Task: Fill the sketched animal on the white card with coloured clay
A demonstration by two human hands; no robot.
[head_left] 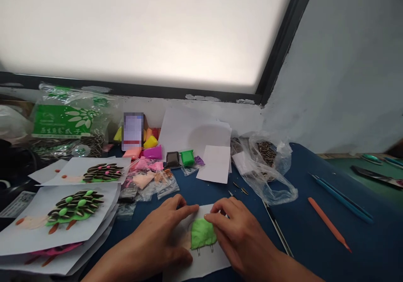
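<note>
A patch of light green modelling clay (203, 233) lies flattened on a white sheet of paper (209, 262). Drawn leg lines show below the clay, and a pale peach area borders its left side. My left hand (157, 236) rests on the sheet's left part, thumb and forefinger spread apart on either side of the pale area. At the clay's upper right edge, my right hand (241, 231) has curled fingers pressed against the green clay. Part of the clay's right side is hidden behind those fingers.
Finished seed hedgehog pictures (75, 208) are stacked at left. Behind stand clay packets (187, 158), a phone (132, 131) and a green seed bag (63, 120). An open plastic bag of sunflower seeds (267, 154) sits right of centre. Tweezers (341, 198) and an orange tool (329, 223) lie at right.
</note>
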